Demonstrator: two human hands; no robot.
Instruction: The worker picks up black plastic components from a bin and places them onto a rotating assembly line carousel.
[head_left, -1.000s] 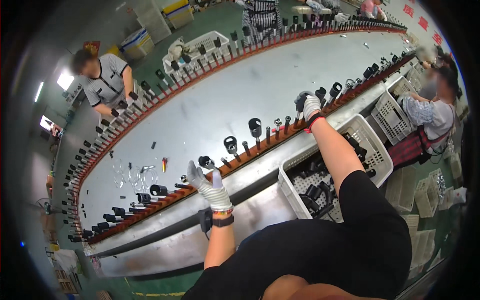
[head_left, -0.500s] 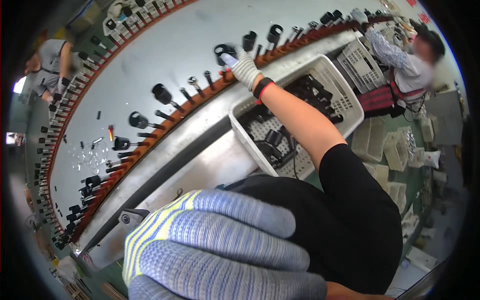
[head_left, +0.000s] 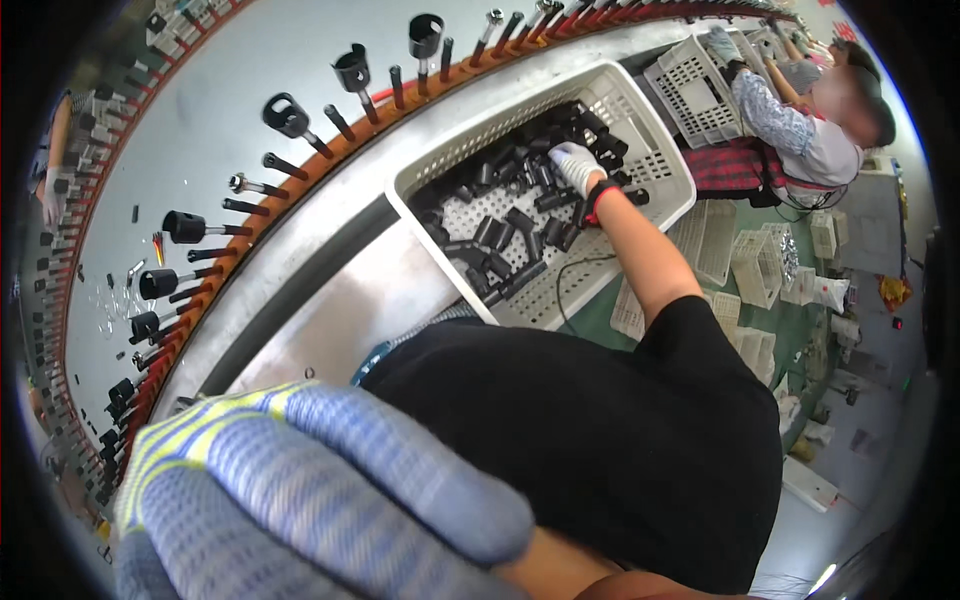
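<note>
My right hand [head_left: 578, 167], in a pale striped glove with a red band at the wrist, reaches into a white perforated crate [head_left: 405, 170]. Its fingers stretch out among short black tubular parts [head_left: 520, 220]; the fingertips partly blend into the pile, and nothing can be made out in them. Large and close at lower left is my left hand [head_left: 310, 480], in a blue-grey knitted glove with yellow stripes. Its fingers lie extended side by side, pointing right, with no object showing in them.
Beyond the crate curves a line of orange posts [head_left: 375, 115] bearing black cups [head_left: 286, 115] and rods along a pale table [head_left: 230, 60]. A co-worker [head_left: 820, 130] works at the right beside another crate [head_left: 690, 90]. More baskets [head_left: 755, 265] stand on the green floor.
My right hand has left a black cup at the post line and moved down into the crate. My left hand appears lower and farther left. The view has shifted.
</note>
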